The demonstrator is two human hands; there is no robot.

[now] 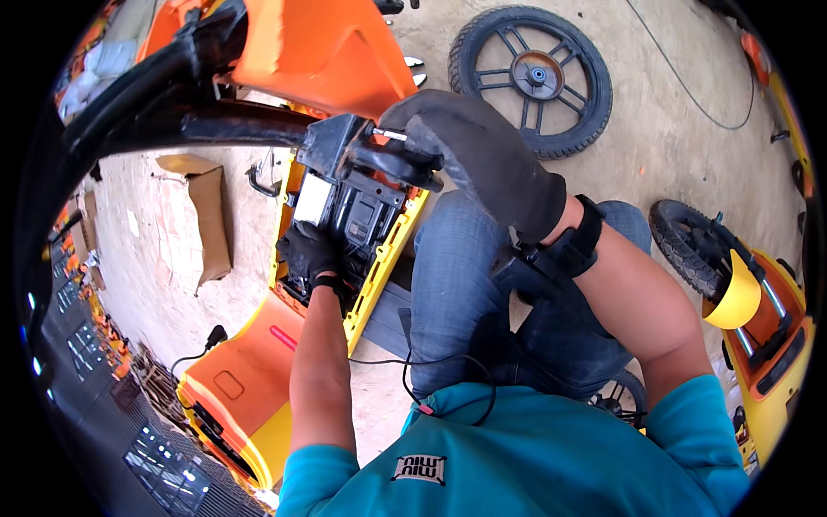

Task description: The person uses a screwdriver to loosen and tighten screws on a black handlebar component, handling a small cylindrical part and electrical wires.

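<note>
In a black glove, my right hand [482,155] is closed at a black metal bracket [332,142] on the end of a thick black frame tube [233,127]. A short shiny bolt [392,134] runs between the bracket and my fingertips. Beneath the bracket lies a yellow-edged compartment [383,267] of an orange and yellow scooter, with black housings [369,215] and a pale rectangular plate [315,200] inside. My gloved left hand [308,252] reaches into it below the plate with curled fingers. What those fingers grip is hidden.
A spoked wheel with a black tyre [594,86] lies on the concrete floor ahead. An open cardboard box [194,224] stands to the left. Orange bodywork [332,56] rises above the bracket. Another yellow and orange scooter [767,332] is at the right. A thin cable [465,357] crosses my lap.
</note>
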